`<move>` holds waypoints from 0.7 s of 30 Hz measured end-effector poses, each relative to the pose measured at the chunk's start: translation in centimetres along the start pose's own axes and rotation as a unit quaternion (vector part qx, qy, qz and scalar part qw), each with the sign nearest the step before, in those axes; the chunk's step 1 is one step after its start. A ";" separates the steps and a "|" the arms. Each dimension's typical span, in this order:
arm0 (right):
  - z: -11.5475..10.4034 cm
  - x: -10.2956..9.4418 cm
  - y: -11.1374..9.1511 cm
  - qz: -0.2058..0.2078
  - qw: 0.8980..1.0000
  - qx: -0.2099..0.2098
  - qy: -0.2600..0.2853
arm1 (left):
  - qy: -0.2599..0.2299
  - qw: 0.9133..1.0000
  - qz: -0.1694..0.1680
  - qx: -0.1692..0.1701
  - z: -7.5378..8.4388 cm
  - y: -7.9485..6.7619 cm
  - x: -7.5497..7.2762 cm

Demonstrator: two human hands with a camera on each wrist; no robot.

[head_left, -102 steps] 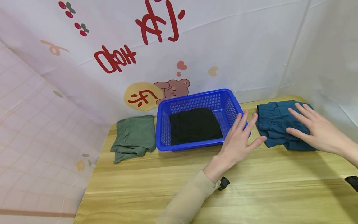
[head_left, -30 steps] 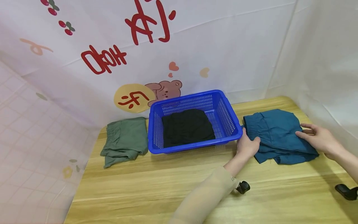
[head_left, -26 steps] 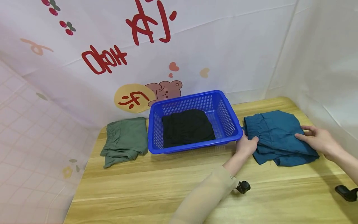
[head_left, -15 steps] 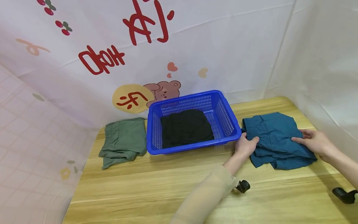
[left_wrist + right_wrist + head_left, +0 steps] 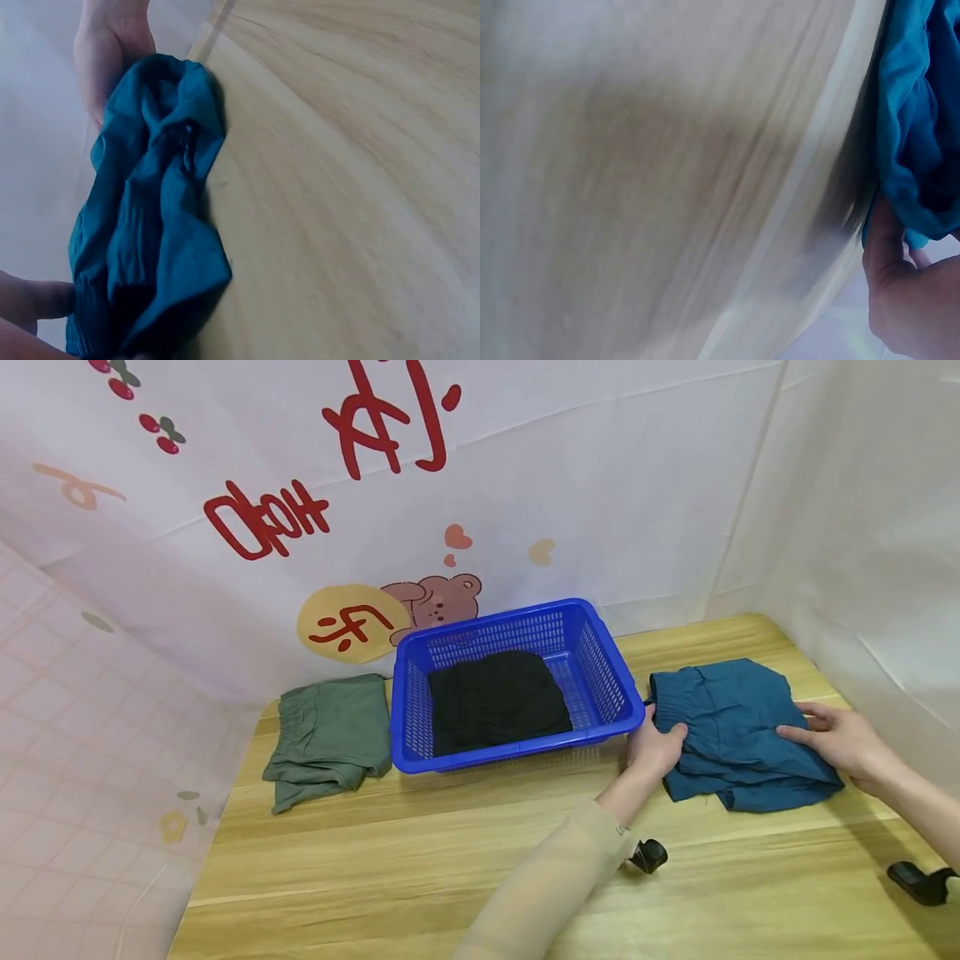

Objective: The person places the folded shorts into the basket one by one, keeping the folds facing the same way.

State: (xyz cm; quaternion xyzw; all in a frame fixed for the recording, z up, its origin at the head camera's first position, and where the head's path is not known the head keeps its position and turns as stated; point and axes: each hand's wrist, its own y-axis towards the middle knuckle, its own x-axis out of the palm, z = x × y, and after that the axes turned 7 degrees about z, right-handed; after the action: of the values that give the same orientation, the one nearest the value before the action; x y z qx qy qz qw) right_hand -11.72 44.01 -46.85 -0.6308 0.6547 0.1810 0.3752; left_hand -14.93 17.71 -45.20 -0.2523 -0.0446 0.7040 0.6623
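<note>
Clock positions read from the basket in the head view, twelve being the wall side.

Item 1: folded elastic-waisted teal-blue cloth garment (image 5: 738,727). Lies between three and four o'clock, waistband toward nine. Rests on or just above the pale wood-grain tabletop (image 5: 360,877); cannot tell which.

Item 2: bare left hand (image 5: 652,753), extending from a beige sleeve (image 5: 551,889). Pinches the waistband at the garment's nine o'clock end, thumb on top.

Item 3: bare right hand (image 5: 846,742). Pinches the opposite end at three o'clock in a narrow grip, thumb above, fingers tucked under.

Item 4: rectangular blue perforated plastic basket (image 5: 517,748). Holds a folded black cloth garment (image 5: 498,702), with bare floor at its three o'clock side.

Item 5: folded grey-green cloth garment (image 5: 337,735). Lies between eight and nine o'clock, just beside the basket.

Step in hand, as judged: taking hold of the teal garment at both ends. Any lift from here calls for an even, level hold, fold kept together, waistband clear of the basket corner.

Hidden or unclear: left fingertips, behind cloth and basket corner, contact with the basket uncertain; right fingertips, under the fold; loose lower layers, hard to count. Cut off in the right wrist view: most of the teal cloth.
</note>
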 end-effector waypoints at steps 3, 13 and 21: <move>0.1 -0.2 0.1 -0.005 1.000 0.005 0.022 | -0.037 0.999 0.000 0.012 -0.6 0.3 -0.2; 1.3 -0.2 -0.4 0.058 0.996 0.028 0.063 | -0.049 0.998 0.007 0.042 -1.6 -0.5 0.0; 1.0 -0.5 -1.3 0.093 0.992 0.039 0.078 | -0.054 0.998 0.004 0.043 -1.1 -0.9 0.1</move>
State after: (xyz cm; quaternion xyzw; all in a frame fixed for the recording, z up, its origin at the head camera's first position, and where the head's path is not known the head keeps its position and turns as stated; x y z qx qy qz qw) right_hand -10.25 44.94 -46.86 -0.5640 0.7446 0.1400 0.3285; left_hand -13.63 17.62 -45.83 -0.1855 -0.0489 0.7203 0.6666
